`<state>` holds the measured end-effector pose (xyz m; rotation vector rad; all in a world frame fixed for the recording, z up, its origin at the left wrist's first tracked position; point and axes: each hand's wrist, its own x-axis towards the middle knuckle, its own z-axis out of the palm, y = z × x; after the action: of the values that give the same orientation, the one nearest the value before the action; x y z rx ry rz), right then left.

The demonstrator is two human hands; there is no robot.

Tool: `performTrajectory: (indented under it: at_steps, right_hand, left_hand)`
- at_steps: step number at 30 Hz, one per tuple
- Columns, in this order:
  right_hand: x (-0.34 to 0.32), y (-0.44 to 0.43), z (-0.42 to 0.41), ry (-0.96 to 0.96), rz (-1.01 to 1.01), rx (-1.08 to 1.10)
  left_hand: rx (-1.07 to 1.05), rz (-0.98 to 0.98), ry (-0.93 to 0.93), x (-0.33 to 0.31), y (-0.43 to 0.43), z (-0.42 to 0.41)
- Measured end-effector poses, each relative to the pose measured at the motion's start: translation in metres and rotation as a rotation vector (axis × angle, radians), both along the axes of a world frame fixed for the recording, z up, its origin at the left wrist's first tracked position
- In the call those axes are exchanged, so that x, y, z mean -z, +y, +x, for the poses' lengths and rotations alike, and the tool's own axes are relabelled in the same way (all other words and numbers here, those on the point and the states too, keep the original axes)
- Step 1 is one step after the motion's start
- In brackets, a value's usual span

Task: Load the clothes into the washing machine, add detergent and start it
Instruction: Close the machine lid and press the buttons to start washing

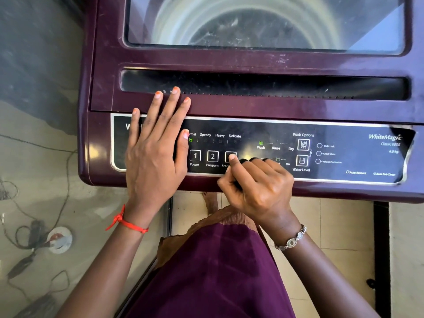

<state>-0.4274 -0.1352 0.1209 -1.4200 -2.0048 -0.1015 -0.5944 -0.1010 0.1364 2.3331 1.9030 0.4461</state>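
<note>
A maroon top-loading washing machine [229,58] fills the upper view, its glass lid [263,21] down, the drum blurred beneath. Its black control panel [344,154] runs along the front, with small green lights lit at the Normal and Wash marks. My left hand [153,152] lies flat, fingers spread, across the panel's left end and the lid's front edge. My right hand [259,187] is curled into a loose fist, and its index fingertip touches the third button [230,155], labelled Start. The Power button [195,155] and Program button [212,156] show between my hands. No clothes or detergent are visible.
Left of the machine is a bare concrete floor with loose cables [34,237] and a round white plug fitting [59,239]. Below the machine lie beige tiles [332,226] and a dark vertical frame [382,249] on the right. My purple garment fills the bottom centre.
</note>
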Motion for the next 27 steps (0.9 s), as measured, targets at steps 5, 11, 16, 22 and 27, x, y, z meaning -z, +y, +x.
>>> performTrajectory:
  at_steps: [5, 11, 16, 22, 27]
  right_hand:
    - [-0.0010, 0.0015, -0.0015, -0.023, -0.005, 0.037]
    - [-0.0008, 0.0010, 0.0004, -0.001, -0.042, 0.009]
    - [0.0007, -0.0029, 0.0034, 0.073, -0.044, -0.042]
    - [0.0004, -0.0048, 0.0054, 0.184, -0.040, -0.073]
    - [0.0017, -0.0044, 0.0041, 0.159, -0.030, -0.068]
  left_hand:
    - [0.000, 0.000, 0.000, -0.0006, 0.0003, 0.0000]
    - [0.004, -0.004, -0.002, -0.0003, 0.0005, -0.0005]
    - [0.007, -0.006, -0.013, -0.0007, 0.0003, -0.0003]
    - [0.015, -0.020, -0.034, -0.0007, -0.0005, -0.0011]
    - [0.014, -0.015, -0.031, -0.0001, 0.0006, -0.0016]
